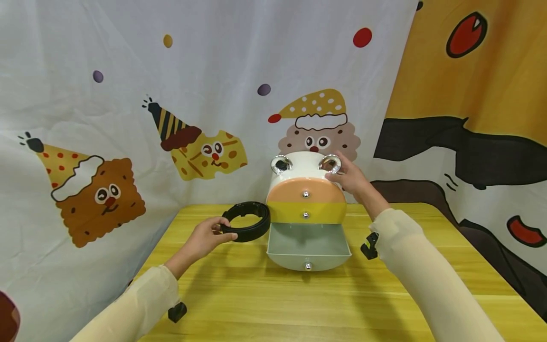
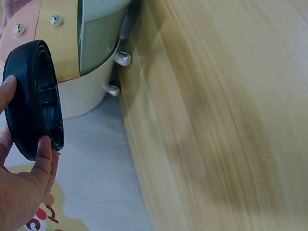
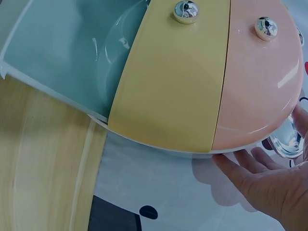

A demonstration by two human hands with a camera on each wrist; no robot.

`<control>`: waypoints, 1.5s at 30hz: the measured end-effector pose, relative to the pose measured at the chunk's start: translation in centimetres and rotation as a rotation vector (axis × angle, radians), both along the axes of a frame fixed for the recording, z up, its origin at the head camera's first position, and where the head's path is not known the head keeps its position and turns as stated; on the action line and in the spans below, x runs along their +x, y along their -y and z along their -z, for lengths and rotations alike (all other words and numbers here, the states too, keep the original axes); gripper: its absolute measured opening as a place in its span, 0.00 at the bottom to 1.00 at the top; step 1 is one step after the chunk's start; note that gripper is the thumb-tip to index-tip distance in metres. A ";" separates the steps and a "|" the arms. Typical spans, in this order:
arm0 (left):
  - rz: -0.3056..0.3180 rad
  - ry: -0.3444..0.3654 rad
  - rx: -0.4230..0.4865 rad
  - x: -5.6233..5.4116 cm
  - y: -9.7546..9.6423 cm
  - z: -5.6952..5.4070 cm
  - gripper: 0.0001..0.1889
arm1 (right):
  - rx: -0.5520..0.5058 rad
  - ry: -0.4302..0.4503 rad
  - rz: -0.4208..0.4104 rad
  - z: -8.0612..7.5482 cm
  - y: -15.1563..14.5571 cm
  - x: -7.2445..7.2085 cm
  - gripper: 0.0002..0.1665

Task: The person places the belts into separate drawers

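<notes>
My left hand (image 1: pixel 209 235) holds a coiled black belt (image 1: pixel 252 233) by its left side, thumb at the front and fingers behind. The coil overlaps the left edge of the drawer box in the head view. Its grained outside and hollow middle show in the left wrist view. The small white drawer box (image 1: pixel 302 164) stands at the back of the table. Its peach drawer (image 1: pixel 290 192) and yellow drawer (image 1: pixel 286 213) are closed; the grey-green bottom drawer (image 1: pixel 309 237) is pulled out, its inside bare. My right hand (image 1: pixel 352 178) grips the box's upper right side around its silver ear ring (image 3: pixel 287 139).
The wood-grain table (image 1: pixel 239 299) reaches back to a printed cloth (image 1: pixel 222 61) with cartoon figures. A second silver ring (image 1: pixel 282 165) tops the box's left side. Round silver knobs (image 3: pixel 186 11) stick out from the drawer fronts.
</notes>
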State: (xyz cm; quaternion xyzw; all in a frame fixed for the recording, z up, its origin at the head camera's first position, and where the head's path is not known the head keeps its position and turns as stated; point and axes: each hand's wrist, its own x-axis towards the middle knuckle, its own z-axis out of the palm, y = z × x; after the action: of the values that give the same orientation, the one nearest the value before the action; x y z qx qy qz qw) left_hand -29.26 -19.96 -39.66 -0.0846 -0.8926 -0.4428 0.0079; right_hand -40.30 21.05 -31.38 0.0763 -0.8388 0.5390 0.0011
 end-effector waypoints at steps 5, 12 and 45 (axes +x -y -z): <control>0.013 0.005 0.014 0.2 -0.2 -0.3 0.18 | 0.042 -0.039 -0.009 -0.1 0.2 0.2 0.53; 0.029 0.003 0.000 0.4 -0.5 -0.8 0.18 | 0.099 -0.106 -0.013 -0.6 1.0 0.2 0.53; 0.141 -0.007 0.093 1.1 -3.1 -2.9 0.15 | 0.138 -0.085 -0.021 -0.9 1.1 0.3 0.45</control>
State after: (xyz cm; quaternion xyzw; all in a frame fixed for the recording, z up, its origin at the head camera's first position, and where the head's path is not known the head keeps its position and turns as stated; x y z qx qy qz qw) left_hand -28.17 -16.91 -36.74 -0.1484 -0.8628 -0.4830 -0.0162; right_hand -40.04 19.98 -30.47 0.1079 -0.8723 0.4763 0.0259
